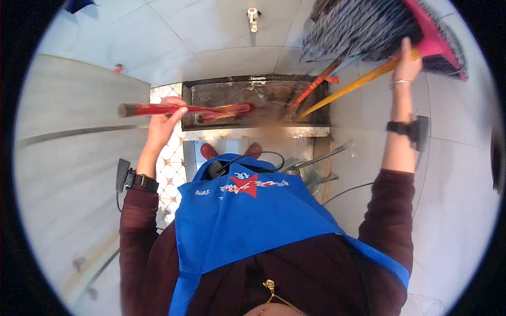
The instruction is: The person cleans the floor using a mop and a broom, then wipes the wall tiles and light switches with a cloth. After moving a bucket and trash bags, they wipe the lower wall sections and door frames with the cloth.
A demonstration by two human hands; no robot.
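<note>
My left hand [167, 120] is closed round a red handle [150, 109] with a brown end. The handle's far part, a red and pinkish piece [229, 109], reaches over the dark basin [211, 92]. My right hand [408, 62], raised at the upper right, is closed at the top of a yellow pole [358, 84], just below the pink head of a mop [433, 42]. Grey and dark mop strands [363, 26] hang beside that hand. The yellow pole's lower end is in the basin's right part.
Another pole, red and brown [313, 87], leans in the basin's right corner. A white tap [253, 20] is on the tiled wall above. Glass or clear containers and a metal rod [324, 156] stand at the right, near my red shoes [209, 151].
</note>
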